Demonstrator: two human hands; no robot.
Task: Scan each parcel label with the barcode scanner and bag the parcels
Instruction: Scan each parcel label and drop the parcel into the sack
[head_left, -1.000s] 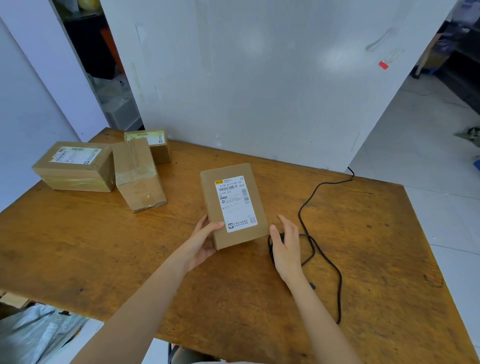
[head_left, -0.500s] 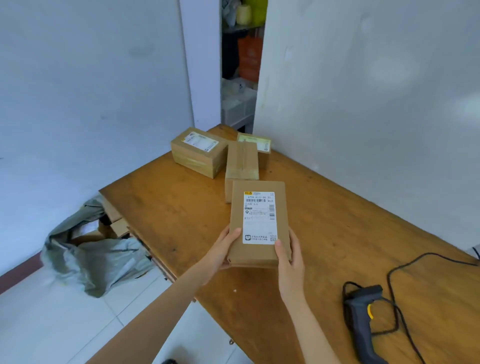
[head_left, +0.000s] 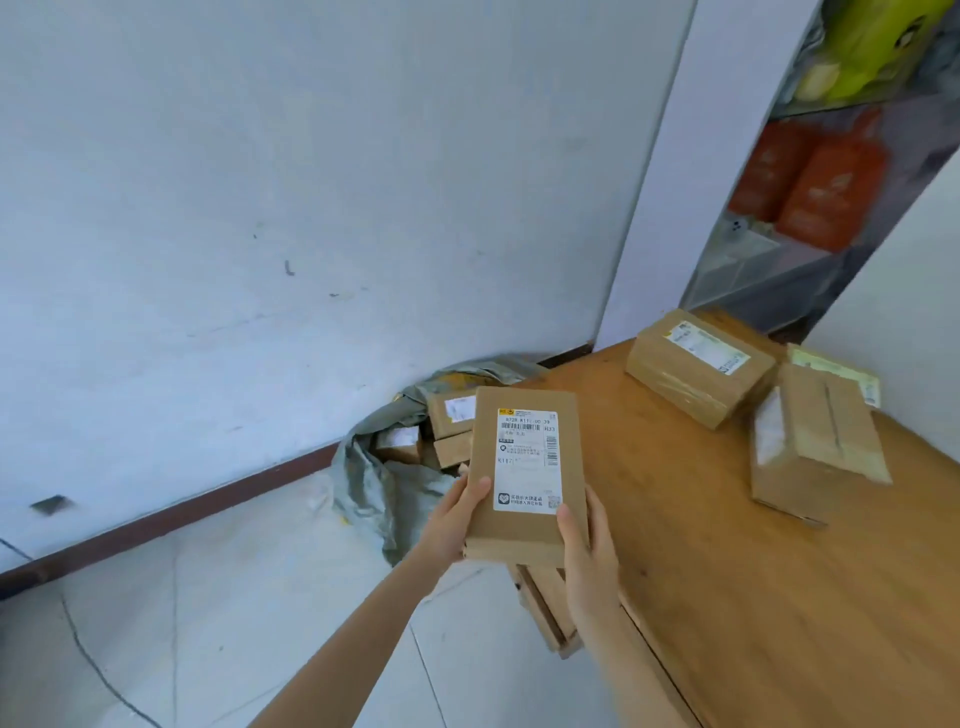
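I hold a flat brown parcel (head_left: 524, 530) with a white label facing up, over the left edge of the wooden table (head_left: 727, 571). My left hand (head_left: 452, 519) grips its left side and my right hand (head_left: 587, 545) grips its lower right corner. On the floor just beyond the parcel lies an open grey bag (head_left: 379, 483) with several small boxes (head_left: 449, 415) inside. The barcode scanner is out of view.
Three more parcels sit at the table's far end: a labelled box (head_left: 696, 369), a taped box (head_left: 815, 447) and a third box (head_left: 836, 374) behind it. A white wall stands to the left, tiled floor lies below, and shelves with orange packs (head_left: 810, 182) stand at the back.
I have lifted the parcel off the table and carried it left past the table edge, toward the grey bag. The view has swung left, so the scanner has left the frame.
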